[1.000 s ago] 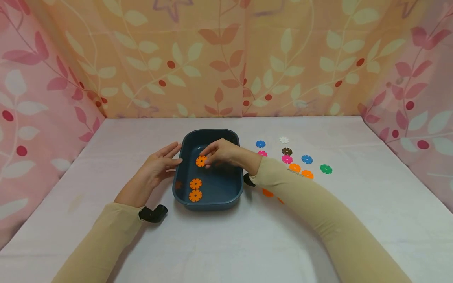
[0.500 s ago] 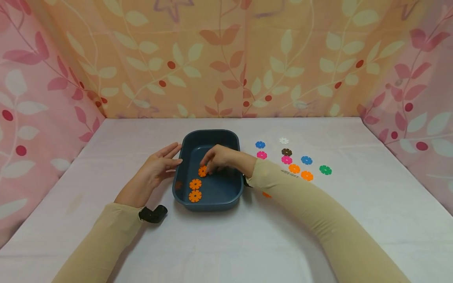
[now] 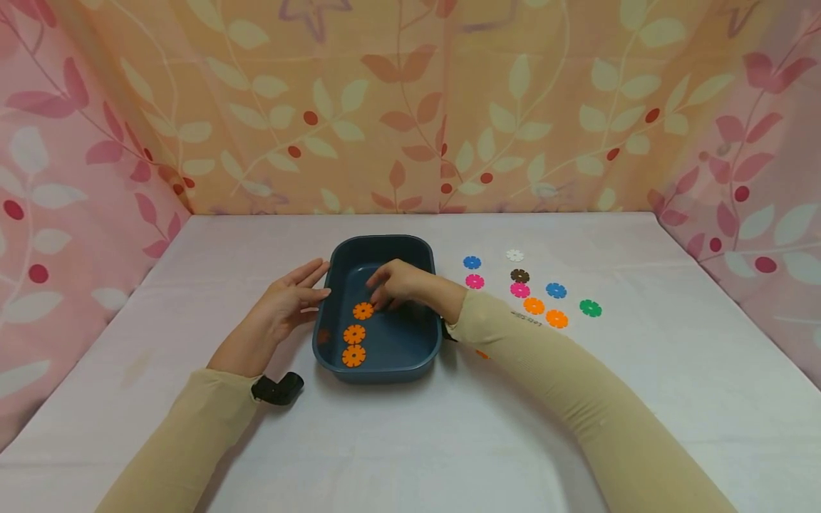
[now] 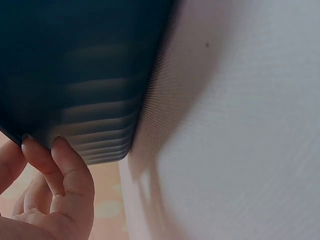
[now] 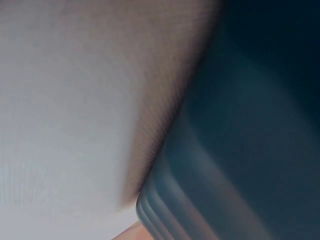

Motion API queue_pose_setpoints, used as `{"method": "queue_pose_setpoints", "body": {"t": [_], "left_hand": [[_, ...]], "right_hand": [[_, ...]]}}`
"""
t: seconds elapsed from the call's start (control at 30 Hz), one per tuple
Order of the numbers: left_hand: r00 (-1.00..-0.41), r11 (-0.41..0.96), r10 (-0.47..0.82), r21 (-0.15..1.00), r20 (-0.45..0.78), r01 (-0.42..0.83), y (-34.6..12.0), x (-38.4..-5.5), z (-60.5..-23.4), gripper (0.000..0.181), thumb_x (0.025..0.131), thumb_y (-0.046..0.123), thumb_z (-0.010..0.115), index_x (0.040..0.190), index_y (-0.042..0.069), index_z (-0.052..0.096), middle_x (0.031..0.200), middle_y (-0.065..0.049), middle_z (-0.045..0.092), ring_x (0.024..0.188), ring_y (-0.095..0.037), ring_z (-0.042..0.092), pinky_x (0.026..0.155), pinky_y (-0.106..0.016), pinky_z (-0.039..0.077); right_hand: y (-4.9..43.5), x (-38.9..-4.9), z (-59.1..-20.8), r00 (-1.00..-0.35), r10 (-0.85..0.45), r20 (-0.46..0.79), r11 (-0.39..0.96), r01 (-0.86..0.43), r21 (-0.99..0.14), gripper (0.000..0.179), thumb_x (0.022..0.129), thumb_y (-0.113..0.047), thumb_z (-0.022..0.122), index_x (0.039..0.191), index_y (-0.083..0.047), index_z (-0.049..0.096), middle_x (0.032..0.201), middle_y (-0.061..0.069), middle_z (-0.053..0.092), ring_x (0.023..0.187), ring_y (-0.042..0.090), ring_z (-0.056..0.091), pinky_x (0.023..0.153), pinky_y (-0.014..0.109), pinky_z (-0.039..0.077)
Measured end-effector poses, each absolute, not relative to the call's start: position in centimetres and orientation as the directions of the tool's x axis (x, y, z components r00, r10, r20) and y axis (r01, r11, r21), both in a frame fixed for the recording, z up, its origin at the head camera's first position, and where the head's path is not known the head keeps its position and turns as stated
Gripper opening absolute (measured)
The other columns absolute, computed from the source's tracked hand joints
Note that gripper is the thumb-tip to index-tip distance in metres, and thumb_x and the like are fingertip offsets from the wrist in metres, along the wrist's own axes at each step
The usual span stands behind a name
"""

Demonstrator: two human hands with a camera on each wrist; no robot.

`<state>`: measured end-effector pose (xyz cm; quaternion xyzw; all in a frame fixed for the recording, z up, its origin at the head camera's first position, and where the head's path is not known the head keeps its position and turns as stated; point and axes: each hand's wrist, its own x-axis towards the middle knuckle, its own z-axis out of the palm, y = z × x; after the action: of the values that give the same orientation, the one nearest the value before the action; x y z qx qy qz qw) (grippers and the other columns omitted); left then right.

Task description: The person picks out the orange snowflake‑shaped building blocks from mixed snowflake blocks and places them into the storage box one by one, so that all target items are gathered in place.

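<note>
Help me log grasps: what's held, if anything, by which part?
Nothing appears held: the left hand touches the tray's left rim; the right hand is by an orange disc.

Orange disc point(image 3: 363, 311): 1.0 s ago pinched in R hand grip point(image 3: 400, 282), farther up tray point(image 3: 398, 345); 0.5 s ago held tilted, lower. Now rel'd, flat on tray floor, just beyond 2 other orange discs point(image 3: 354, 334), making row of 3. R hand grip: fingers parted, tips nr. disc's R edge.

The left grip point(image 3: 285, 303) is touching the dark basin point(image 3: 385, 375); inside it, the right grip point(image 3: 399, 282) is hovering by three orange discs point(image 3: 359, 335); right of the basin, multicoloured discs point(image 3: 553, 291) are lying.
</note>
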<state>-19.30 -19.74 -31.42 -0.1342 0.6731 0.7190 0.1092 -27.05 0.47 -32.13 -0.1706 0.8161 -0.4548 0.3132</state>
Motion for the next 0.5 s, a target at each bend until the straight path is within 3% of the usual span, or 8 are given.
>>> {"method": "queue_pose_setpoints", "body": {"t": [0.5], "left_hand": [[-0.937, -0.083, -0.004, 0.934, -0.35, -0.348, -19.84, -19.41, -31.41, 0.069, 0.096, -0.001, 0.053, 0.156, 0.017, 0.024, 0.156, 0.003, 0.028, 0.077, -0.011, 0.054, 0.084, -0.032, 0.041]], "right_hand": [[0.58, -26.86, -31.87, -0.64, -0.662, -0.39, 0.479, 0.038, -0.877, 0.038, 0.097, 0.004, 0.05, 0.135, 0.004, 0.05, 0.11, 0.018, 0.07, 0.094, 0.024, 0.069, 0.079, 0.034, 0.054]]}}
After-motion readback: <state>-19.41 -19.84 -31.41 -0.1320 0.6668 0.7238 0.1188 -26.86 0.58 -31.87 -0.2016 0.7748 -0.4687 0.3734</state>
